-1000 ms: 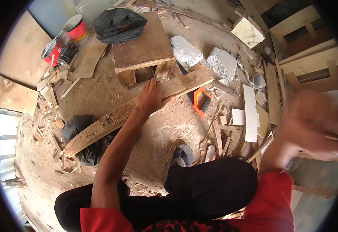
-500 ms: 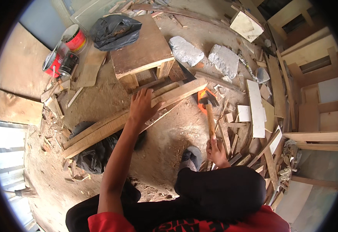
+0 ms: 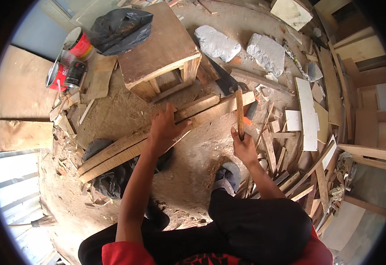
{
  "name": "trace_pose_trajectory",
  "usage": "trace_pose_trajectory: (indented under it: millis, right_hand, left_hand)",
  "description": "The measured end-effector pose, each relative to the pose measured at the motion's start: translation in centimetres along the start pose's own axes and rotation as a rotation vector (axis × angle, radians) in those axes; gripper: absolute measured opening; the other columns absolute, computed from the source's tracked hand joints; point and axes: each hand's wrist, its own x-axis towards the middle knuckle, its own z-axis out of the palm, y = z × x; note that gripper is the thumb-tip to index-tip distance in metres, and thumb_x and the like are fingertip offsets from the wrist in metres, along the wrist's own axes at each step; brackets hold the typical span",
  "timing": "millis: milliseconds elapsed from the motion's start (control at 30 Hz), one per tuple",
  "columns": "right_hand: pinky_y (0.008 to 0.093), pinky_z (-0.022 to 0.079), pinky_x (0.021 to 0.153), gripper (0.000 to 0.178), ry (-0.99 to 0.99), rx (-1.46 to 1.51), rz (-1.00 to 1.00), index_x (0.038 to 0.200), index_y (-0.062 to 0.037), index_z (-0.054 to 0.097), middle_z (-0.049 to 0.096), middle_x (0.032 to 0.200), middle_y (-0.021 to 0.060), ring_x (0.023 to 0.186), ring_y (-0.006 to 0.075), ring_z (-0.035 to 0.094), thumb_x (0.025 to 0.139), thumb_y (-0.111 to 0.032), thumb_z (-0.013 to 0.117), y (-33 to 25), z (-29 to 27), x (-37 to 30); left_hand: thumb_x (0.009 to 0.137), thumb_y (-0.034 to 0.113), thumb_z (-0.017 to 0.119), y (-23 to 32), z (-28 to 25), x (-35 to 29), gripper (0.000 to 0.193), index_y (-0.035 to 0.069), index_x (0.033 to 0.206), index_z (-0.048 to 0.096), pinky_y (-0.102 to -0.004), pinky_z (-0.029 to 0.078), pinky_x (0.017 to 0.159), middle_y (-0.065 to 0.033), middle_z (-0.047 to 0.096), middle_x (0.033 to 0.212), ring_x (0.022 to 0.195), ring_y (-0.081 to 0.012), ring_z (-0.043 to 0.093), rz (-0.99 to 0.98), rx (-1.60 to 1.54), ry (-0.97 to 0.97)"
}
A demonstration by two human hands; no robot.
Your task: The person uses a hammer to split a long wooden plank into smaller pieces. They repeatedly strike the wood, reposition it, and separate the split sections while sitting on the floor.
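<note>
Two long wooden beams [image 3: 131, 155] lie side by side, slanting from lower left to upper right in front of a brown wooden stool-like box. My left hand [image 3: 163, 130] grips the pair near the middle, its fingers over the far beam and its thumb toward the right. In my right hand [image 3: 244, 149] is a hammer [image 3: 240, 112], held by its wooden handle. The dark hammer head is up, near the right end of the nearer beam. An orange and black object [image 3: 248, 119] is partly hidden behind the hammer and beam end.
The brown wooden box [image 3: 162, 44] carries a black plastic bag [image 3: 120, 31]. Paint cans [image 3: 78, 44] stand at the far left. Two grey concrete chunks [image 3: 266, 54] lie beyond the beams. Wood scraps and a white board [image 3: 307, 115] fill the right side, near my shoe [image 3: 227, 176].
My right hand has raised the hammer up and forward, bringing its head to the right end of the beams. My left hand stays on the beams. The view has shifted slightly.
</note>
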Motion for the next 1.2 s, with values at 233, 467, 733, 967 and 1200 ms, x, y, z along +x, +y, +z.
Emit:
trace_pose_trajectory:
  millis: [233, 467, 733, 967, 1200]
  right_hand:
    - [0.0389, 0.041, 0.052, 0.051, 0.069, -0.026, -0.102, 0.076, 0.0027, 0.059, 0.053, 0.057, 0.0084, 0.055, 0.0171, 0.053, 0.101, -0.041, 0.054, 2.8, 1.4, -1.4]
    - [0.0273, 0.032, 0.036, 0.043, -0.078, 0.556, 0.124, 0.077, -0.0089, 0.054, 0.039, 0.053, -0.005, 0.042, 0.0094, 0.042, 0.103, -0.043, 0.05, 8.1, 1.9, 0.6]
    - [0.0266, 0.026, 0.031, 0.049, -0.151, 0.353, 0.107, 0.072, -0.0128, 0.037, 0.031, 0.051, -0.0042, 0.035, 0.0075, 0.031, 0.102, -0.049, 0.049, 3.5, 2.3, 0.5]
    - [0.0254, 0.026, 0.032, 0.049, -0.161, 0.343, 0.136, 0.072, -0.0132, 0.036, 0.031, 0.052, -0.004, 0.037, 0.007, 0.031, 0.102, -0.05, 0.049, 3.5, 2.6, 0.2]
    - [0.0326, 0.033, 0.037, 0.052, -0.065, 0.255, 0.119, 0.071, -0.0087, 0.048, 0.042, 0.053, 0.0004, 0.04, 0.0141, 0.041, 0.102, -0.049, 0.045, 6.2, 2.2, 0.9]
  left_hand:
    - [0.079, 0.052, 0.077, -1.3, 1.8, -0.7, 0.071, 0.001, 0.122, 0.051, -0.0508, 0.051, 0.089, -0.027, 0.054, 0.126, 0.116, -0.0398, 0.057, 0.156, 0.127, 0.127]
    - [0.081, 0.077, 0.055, -0.5, 0.3, 2.3, 0.078, 0.005, 0.106, 0.073, -0.0477, 0.054, 0.09, -0.0196, 0.069, 0.109, 0.104, -0.0386, 0.067, -0.041, 0.061, -0.223]
    - [0.077, 0.079, 0.057, -2.1, 0.9, 2.9, 0.08, 0.005, 0.103, 0.074, -0.0473, 0.055, 0.086, -0.0199, 0.072, 0.099, 0.097, -0.0405, 0.069, -0.035, 0.025, -0.139]
    - [0.077, 0.079, 0.058, -2.8, 1.9, 3.2, 0.079, 0.009, 0.11, 0.073, -0.0472, 0.052, 0.093, -0.0174, 0.07, 0.11, 0.108, -0.0377, 0.066, -0.058, 0.023, -0.119]
    - [0.084, 0.073, 0.055, -3.2, 3.1, 4.7, 0.065, 0.023, 0.124, 0.068, -0.0485, 0.052, 0.093, -0.0132, 0.068, 0.119, 0.109, -0.0373, 0.065, 0.151, -0.043, -0.176]
